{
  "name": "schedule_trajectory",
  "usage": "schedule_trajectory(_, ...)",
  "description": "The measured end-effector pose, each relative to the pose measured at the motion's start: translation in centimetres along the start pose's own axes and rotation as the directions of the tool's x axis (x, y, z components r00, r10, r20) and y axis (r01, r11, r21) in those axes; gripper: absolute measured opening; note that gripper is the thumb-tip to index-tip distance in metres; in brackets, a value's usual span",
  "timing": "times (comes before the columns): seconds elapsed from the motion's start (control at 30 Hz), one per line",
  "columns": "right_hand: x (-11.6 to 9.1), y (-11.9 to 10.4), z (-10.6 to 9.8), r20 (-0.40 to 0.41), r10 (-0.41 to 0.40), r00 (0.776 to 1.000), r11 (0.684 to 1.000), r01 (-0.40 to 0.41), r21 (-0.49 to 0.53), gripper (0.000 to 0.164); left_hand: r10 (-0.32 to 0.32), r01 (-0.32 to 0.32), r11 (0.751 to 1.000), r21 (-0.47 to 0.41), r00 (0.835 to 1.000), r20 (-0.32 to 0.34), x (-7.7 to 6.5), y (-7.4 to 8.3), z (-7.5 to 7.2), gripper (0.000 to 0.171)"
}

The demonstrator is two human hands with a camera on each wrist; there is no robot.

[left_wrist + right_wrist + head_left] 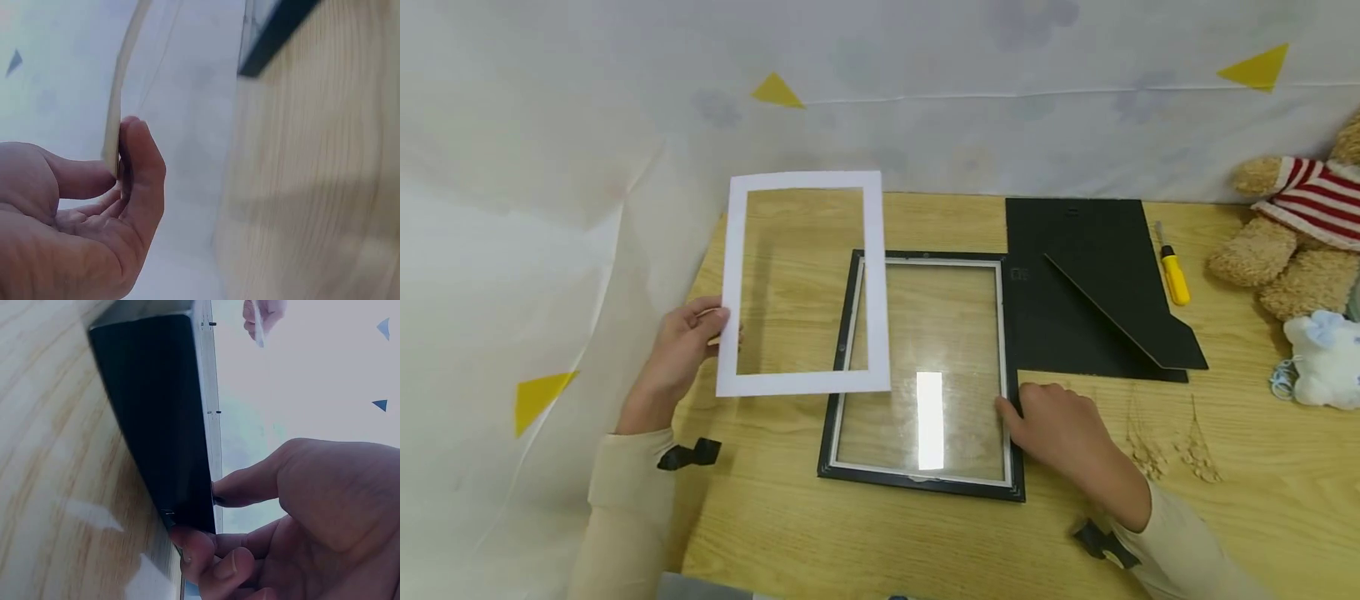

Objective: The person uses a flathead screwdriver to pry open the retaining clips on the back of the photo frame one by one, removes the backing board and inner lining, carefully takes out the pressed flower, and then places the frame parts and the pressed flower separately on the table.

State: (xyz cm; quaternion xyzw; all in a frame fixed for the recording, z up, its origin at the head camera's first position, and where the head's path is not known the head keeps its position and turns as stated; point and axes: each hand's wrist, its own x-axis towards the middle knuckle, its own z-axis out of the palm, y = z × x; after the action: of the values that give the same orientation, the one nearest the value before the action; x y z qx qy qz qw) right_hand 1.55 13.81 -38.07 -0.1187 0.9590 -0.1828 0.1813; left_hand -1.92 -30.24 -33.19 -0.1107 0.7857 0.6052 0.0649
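My left hand [681, 346] pinches a white picture mat [877, 333] by its left edge, thumb on one face and fingers behind, as the left wrist view also shows. Held up over the table, the mat overlaps the left part of a black picture frame [925, 488] in the head view. This frame lies flat, with a pale inner rim and a clear pane [887, 433] that reflects a bright strip. At its right side, my right hand [1063, 429] grips the black edge [156, 419], thumb on top and fingers against the outer side.
A black backing board [1037, 333] with its stand flap raised lies right of the frame. Beyond it are a yellow-handled screwdriver [1176, 279], dried flower sprigs [1197, 454], a teddy bear [1292, 250] and a small white plush [1326, 358]. White cloth [925, 150] hangs behind the table.
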Motion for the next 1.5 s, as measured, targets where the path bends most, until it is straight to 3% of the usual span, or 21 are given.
schedule_trajectory(0.17,0.0,0.0,0.1,0.020,0.013,1.000,1.000,-0.013,0.008,0.043,-0.037,0.052,0.992,0.113,0.990,-0.136,0.6,-1.3,-3.1,0.041)
schedule_trajectory(0.33,0.0,-0.1,0.1,0.020,0.006,1.000,1.000,-0.006,0.002,0.042,-0.072,0.108,0.980,0.165,0.975,-0.209,-0.2,-2.6,-5.3,0.039)
schedule_trajectory(0.43,0.1,0.0,-0.1,0.019,0.004,1.000,1.000,-0.004,-0.007,0.042,-0.085,0.162,0.937,0.309,0.965,-0.248,-1.1,-3.3,-6.0,0.043)
schedule_trajectory(0.53,0.1,0.0,-0.2,0.017,0.002,1.000,1.000,-0.002,-0.014,0.042,-0.090,0.208,0.870,0.447,0.959,-0.270,-1.9,-4.0,-6.3,0.047)
schedule_trajectory(0.73,0.1,0.1,-0.1,0.023,0.005,1.000,1.000,-0.005,-0.007,0.041,-0.094,0.202,0.802,0.562,0.972,-0.214,-3.3,-5.2,-6.7,0.053)
schedule_trajectory(0.97,0.2,-0.1,-0.1,0.019,0.003,1.000,1.000,-0.003,0.004,0.041,-0.100,0.198,0.749,0.632,0.977,-0.187,-5.0,-5.5,-6.9,0.068)
schedule_trajectory(1.2,0.1,0.0,0.0,0.015,0.001,1.000,1.000,-0.001,0.003,0.040,-0.006,0.140,0.685,0.715,0.982,-0.187,-5.9,-5.8,-6.5,0.057)
schedule_trajectory(1.5,0.1,0.1,0.2,0.008,-0.005,1.000,1.000,0.005,0.000,0.040,-0.052,0.184,0.633,0.752,0.979,-0.195,-6.1,-6.1,-5.9,0.050)
